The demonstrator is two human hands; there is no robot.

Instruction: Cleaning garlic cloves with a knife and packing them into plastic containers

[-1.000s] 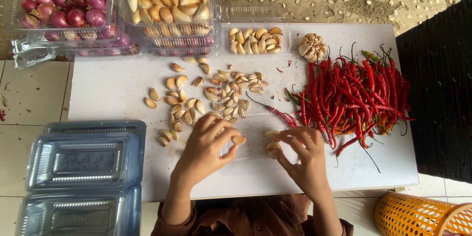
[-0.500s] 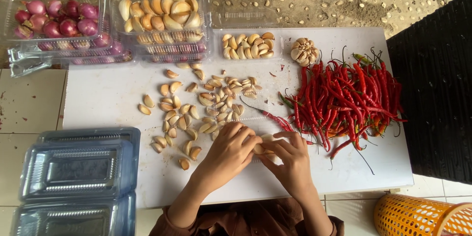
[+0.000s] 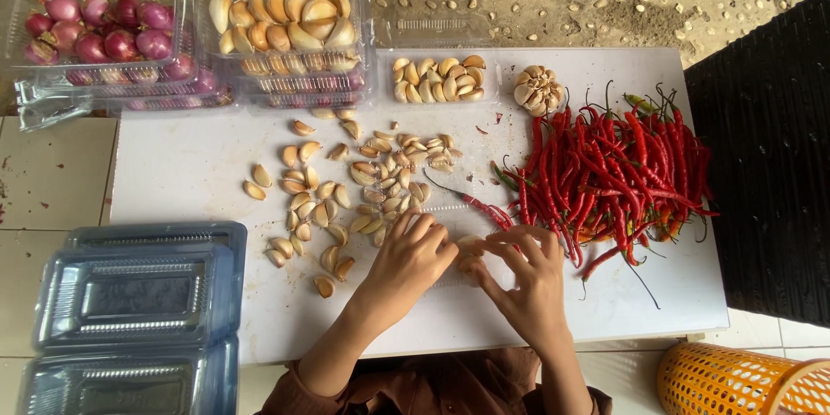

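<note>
Garlic clove [image 3: 468,246] pinched at the near middle of the white table [image 3: 173,164] between fingertips of left hand [image 3: 413,261] and right hand [image 3: 526,275], apparently mid-peel; next, probably a firm fingertip pull on the skin, beside the chillies [image 3: 605,173].

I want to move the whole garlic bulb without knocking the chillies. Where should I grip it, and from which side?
Probably grip the garlic bulb across its rounded sides with fingertips, coming from above. It sits alone and squat on the table, with the garlic tray at one side and the chillies close at the other.
</note>
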